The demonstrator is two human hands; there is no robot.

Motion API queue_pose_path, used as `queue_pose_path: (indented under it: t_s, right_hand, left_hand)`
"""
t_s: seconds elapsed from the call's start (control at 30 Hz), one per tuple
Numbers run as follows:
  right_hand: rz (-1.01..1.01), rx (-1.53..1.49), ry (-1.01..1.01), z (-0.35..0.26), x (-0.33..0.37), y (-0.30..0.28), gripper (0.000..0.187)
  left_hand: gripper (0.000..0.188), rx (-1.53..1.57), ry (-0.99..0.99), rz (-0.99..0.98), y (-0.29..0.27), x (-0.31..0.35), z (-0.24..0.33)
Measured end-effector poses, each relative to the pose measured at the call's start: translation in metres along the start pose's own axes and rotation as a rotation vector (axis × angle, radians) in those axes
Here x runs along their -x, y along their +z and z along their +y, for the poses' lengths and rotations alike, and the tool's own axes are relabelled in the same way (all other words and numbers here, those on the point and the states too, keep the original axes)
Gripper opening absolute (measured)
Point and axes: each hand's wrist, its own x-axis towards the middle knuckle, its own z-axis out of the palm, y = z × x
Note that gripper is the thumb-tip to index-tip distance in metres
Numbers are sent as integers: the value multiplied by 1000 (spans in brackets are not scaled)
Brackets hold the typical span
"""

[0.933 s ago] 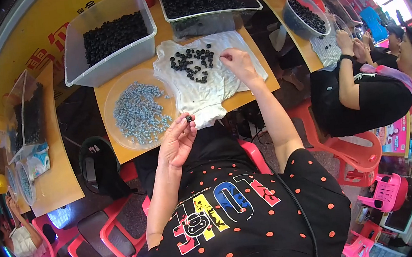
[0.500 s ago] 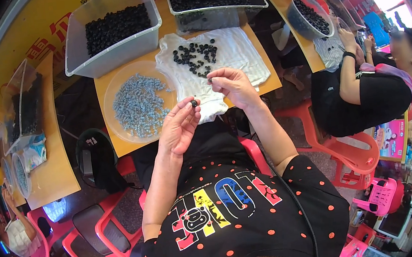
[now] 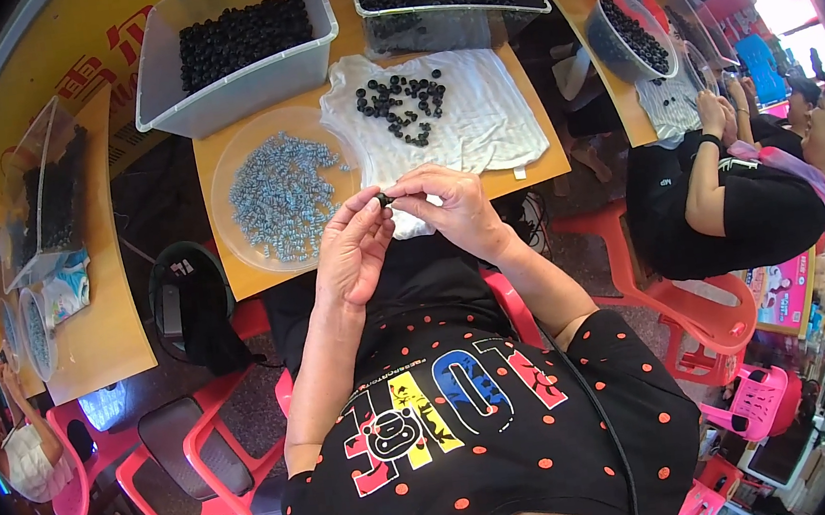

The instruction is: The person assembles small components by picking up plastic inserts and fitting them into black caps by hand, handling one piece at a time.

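Pinched between fingertips of both hands: one small black part, held above the near edge of the table. Left hand closed on the part from the left, thumb and forefinger together. Right hand closed on the same part from the right, fingers curled. Both hands touching at the part, raised just clear of the table, over the lap.

Just beyond the hands: white cloth spread flat on the table, near corner partly hidden behind the right hand. Loose pile of black parts on the cloth, toward its far left side.

Left of the cloth, touching it: round clear tray holding a heap of small grey-blue parts.

Farther back: two clear bins side by side, left bin and right bin, both filled with black parts.

Far right, at another table: seated co-worker in black, hands raised together.
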Motion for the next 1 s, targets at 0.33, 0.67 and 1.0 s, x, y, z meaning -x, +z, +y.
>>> queue_pose_path:
  t_s: [0.33,0.67,1.0]
  right_hand:
    - [28,27,-68,9,4,3,13]
    - [-220,-407,204,26,9,-4,27]
    - [-248,-659,195,42,18,-9,24]
  left_hand:
    - [16,-211,167,19,-1,-1,-2]
    - [19,-151,8,-120,-4,-5,0]
    - [23,-142,-67,-173,5,-9,-11]
